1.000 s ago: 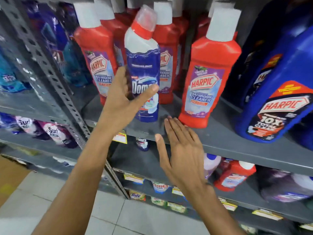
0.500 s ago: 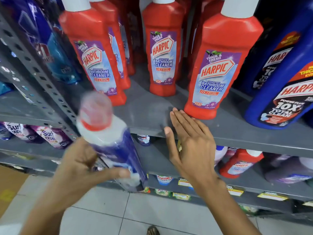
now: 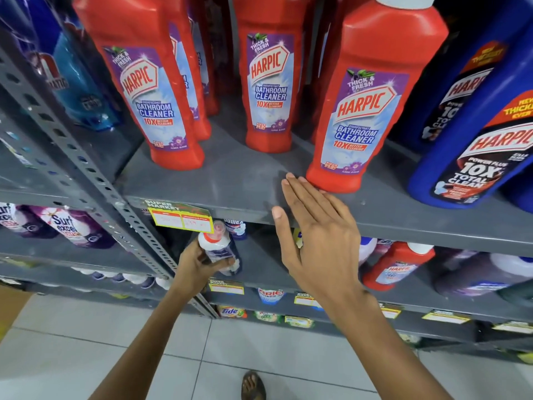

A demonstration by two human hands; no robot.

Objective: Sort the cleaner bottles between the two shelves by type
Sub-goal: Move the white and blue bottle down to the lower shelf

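- The upper shelf (image 3: 230, 180) is seen carrying upright red Harpic bathroom cleaner bottles (image 3: 161, 90), with dark blue Harpic bottles (image 3: 473, 157) at its right end. A bare patch of shelf is now left between the front red bottles, where the blue-and-white Domex bottle stood a second ago.
- The lower shelf (image 3: 259, 272) is seen beneath it, with another Domex bottle (image 3: 235, 226) partly hidden behind the yellow price tag (image 3: 180, 217), and a red bottle (image 3: 398, 267) lying tilted further right among other bottles too blurred to name.
- The right hand (image 3: 320, 235) is held flat and open, nothing in its grip, its fingertips (image 3: 291, 180) resting on the upper shelf's front just beside the base of the nearest red bottle (image 3: 366, 111); it has barely shifted over the last second.
- The left hand (image 3: 199, 264) has been brought down from the upper shelf to the lower one, its grip closed round the body of the blue-and-white Domex bottle (image 3: 219, 249), whose red-collared cap points up toward the price tag.
- The bottle is judged to be at the lower shelf's mouth but not yet set down; whether its base touches the shelf cannot be told.
- The change is read as one odd bottle removed from the red row, so the upper shelf looks nearer to a single-type grouping, and placement beside the other Domex bottle appears to be the step in hand.
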